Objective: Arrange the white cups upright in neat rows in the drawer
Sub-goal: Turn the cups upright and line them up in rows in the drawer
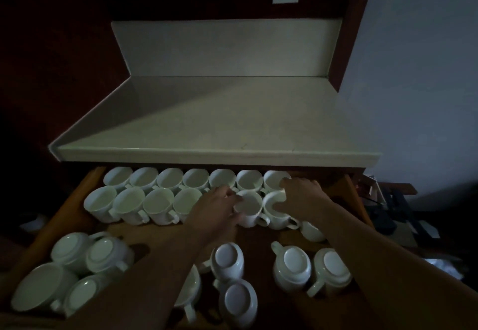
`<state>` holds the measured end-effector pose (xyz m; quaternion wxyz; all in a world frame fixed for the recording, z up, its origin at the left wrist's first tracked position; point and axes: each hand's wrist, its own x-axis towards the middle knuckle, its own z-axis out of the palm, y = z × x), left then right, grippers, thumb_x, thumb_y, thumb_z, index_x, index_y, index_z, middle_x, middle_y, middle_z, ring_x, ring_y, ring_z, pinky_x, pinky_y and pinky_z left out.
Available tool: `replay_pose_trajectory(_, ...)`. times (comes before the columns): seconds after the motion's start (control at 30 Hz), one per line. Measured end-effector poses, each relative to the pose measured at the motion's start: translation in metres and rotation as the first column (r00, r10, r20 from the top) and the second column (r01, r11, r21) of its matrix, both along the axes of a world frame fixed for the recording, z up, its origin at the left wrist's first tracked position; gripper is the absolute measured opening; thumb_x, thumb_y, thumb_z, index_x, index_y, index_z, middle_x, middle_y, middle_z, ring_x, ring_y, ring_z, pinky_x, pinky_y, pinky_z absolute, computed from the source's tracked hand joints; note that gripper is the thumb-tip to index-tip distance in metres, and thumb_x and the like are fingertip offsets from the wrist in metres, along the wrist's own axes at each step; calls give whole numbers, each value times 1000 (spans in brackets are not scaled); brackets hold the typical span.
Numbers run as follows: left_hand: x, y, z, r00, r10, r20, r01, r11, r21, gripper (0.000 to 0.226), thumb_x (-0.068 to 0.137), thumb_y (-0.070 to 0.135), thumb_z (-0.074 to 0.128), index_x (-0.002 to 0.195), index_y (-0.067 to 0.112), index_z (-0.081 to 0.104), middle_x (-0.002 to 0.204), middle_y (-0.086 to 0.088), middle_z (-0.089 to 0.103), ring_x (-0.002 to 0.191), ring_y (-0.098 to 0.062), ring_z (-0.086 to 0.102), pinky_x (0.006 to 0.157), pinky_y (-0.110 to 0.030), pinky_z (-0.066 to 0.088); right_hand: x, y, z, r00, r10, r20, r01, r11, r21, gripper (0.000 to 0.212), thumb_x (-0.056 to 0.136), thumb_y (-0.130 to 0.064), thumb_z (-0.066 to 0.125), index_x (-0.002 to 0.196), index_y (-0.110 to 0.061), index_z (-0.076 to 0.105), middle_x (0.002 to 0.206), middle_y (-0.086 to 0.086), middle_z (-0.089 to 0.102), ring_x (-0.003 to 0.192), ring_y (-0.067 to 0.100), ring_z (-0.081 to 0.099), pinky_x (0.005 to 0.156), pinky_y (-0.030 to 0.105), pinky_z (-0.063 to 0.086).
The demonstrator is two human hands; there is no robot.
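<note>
Your left hand (216, 208) curls round an upright white glazed ceramic cup (249, 208) in the brown wooden drawer (64, 215); your right hand (304, 197) covers the neighbour cup (276, 219) just right of that grip (its hold unclear). Probably slick and chippable: clasp the wall.

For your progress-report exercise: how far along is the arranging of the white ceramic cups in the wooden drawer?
Done: the back row of seven upright white ceramic cups stands; four more start the second row. In hand: the left hand and right hand hold two second-row cups. Left: the upside-down cups at the wooden drawer's front.
</note>
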<state>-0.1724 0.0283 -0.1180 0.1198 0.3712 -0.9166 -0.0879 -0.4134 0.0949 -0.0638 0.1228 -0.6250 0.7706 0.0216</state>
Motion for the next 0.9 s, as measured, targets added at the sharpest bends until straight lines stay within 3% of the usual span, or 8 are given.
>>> replay_pose_trajectory(0.17, 77, -14, 25, 983, 180, -41, -177, 983, 56, 35, 93, 28, 72, 126, 17, 70, 125, -9, 64, 113, -31, 63, 95, -40, 50, 49, -26, 31, 986, 85, 140, -76, 995, -69, 13, 95, -45, 63, 92, -32, 64, 107, -5, 69, 101, 21, 66, 85, 34, 55)
replay_pose_trajectory(0.23, 119, -25, 27, 968, 251, 11, -251, 967, 27, 37, 95, 28, 71, 131, 17, 68, 133, -8, 64, 121, -29, 61, 102, -39, 47, 81, -35, 37, 983, 128, 133, -122, 991, -55, 17, 95, -44, 61, 83, -32, 60, 98, -6, 68, 91, 17, 63, 74, 30, 52)
replay_pose_trajectory(0.33, 184, -42, 30, 937, 343, 64, -347, 936, 58, 40, 97, 28, 68, 136, 21, 64, 139, -2, 62, 130, -24, 56, 109, -36, 43, 126, -48, 37, 975, 178, 134, -169, 983, -76, 22, 94, -45, 63, 78, -31, 57, 88, -11, 62, 91, 15, 61, 74, 28, 49)
replay_pose_trajectory(0.4, 224, -56, 30, 928, 365, 72, -368, 929, 41, 43, 95, 25, 70, 137, 24, 61, 141, 1, 60, 132, -23, 57, 111, -36, 43, 155, -55, 33, 970, 204, 134, -196, 978, -71, 13, 94, -42, 63, 87, -31, 65, 93, -9, 60, 94, 15, 59, 74, 28, 46)
replay_pose_trajectory(0.5, 270, -76, 33, 946, 308, -95, -297, 948, 115, 72, 86, 24, 78, 147, 31, 39, 135, 3, 64, 129, -19, 61, 108, -36, 47, 198, -67, 26, 968, 183, 170, -180, 983, -34, 21, 96, -36, 61, 104, -20, 72, 103, -2, 66, 96, 16, 62, 78, 30, 47)
replay_pose_trajectory(0.6, 299, -94, 37, 947, 261, 186, -270, 963, 23, 57, 90, 35, 74, 144, 27, 56, 151, 0, 55, 135, -21, 55, 107, -35, 48, 239, -77, 18, 973, 158, 170, -166, 985, 34, 20, 100, -33, 57, 97, -19, 71, 100, -1, 69, 89, 15, 62, 70, 26, 42)
replay_pose_trajectory(0.73, 319, -117, 19, 963, 184, 197, -203, 976, 81, 52, 94, 28, 70, 143, 15, 59, 142, -8, 63, 132, -28, 59, 111, -37, 46, 278, -83, 9, 982, 95, 162, -104, 993, 48, 25, 97, -34, 64, 115, -18, 74, 115, -1, 70, 108, 18, 65, 90, 32, 51)
replay_pose_trajectory(0.9, 322, -125, 2, 917, 74, 391, -72, 997, -20, 36, 101, 20, 61, 135, 11, 58, 130, -16, 67, 117, -39, 64, 102, -51, 53, 285, -74, -5, 984, -114, 136, 109, 993, 46, 21, 101, -25, 54, 107, -16, 72, 111, 5, 71, 107, 26, 68, 90, 37, 54)
